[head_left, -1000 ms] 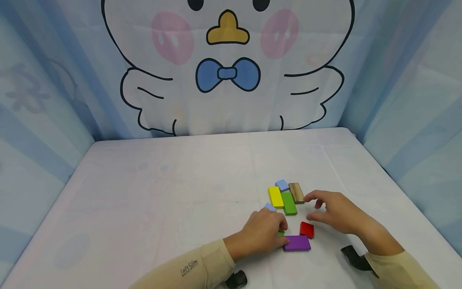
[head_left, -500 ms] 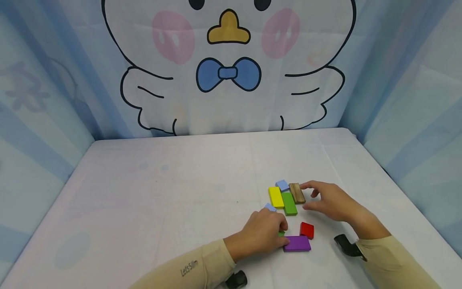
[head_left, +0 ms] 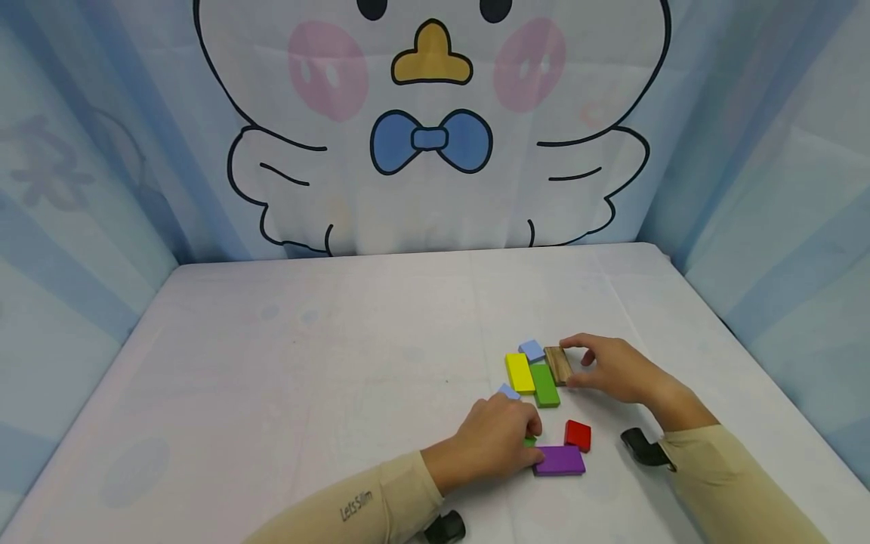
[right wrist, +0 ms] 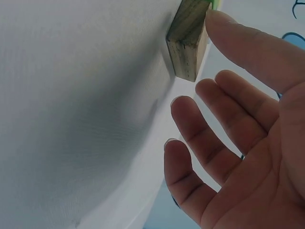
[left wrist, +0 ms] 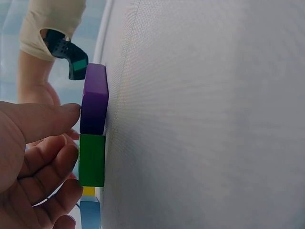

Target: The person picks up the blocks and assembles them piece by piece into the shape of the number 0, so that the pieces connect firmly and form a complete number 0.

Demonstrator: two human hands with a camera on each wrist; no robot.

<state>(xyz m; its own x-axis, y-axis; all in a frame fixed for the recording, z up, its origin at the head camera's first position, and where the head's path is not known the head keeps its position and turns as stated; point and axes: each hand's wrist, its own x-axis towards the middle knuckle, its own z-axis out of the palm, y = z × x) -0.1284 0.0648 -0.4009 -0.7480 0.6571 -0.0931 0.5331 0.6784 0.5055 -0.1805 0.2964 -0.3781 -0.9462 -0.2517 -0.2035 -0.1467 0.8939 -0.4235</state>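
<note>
In the head view my left hand (head_left: 492, 434) rests low over a green block, mostly hidden there. The left wrist view shows its thumb on the purple block (left wrist: 95, 98) and its bent fingertips by that green block (left wrist: 92, 161). My right hand (head_left: 615, 368) spans the brown wooden block (head_left: 559, 366). In the right wrist view its thumb touches this wooden block (right wrist: 188, 36), while its other fingers spread loosely beyond the end. Beside the wooden block lie a green block (head_left: 545, 385), a yellow block (head_left: 519, 373) and a light blue block (head_left: 532, 350).
A red block (head_left: 578, 436) lies behind the purple one. Another light blue block (head_left: 508, 391) peeks out beyond my left hand. All lie flat on the white tabletop (head_left: 306, 378). Printed curtains (head_left: 435, 204) stand behind and at both sides.
My right hand has moved leftward and away from me, reaching the wooden block. My left hand stays in place, and the blocks have not visibly moved.
</note>
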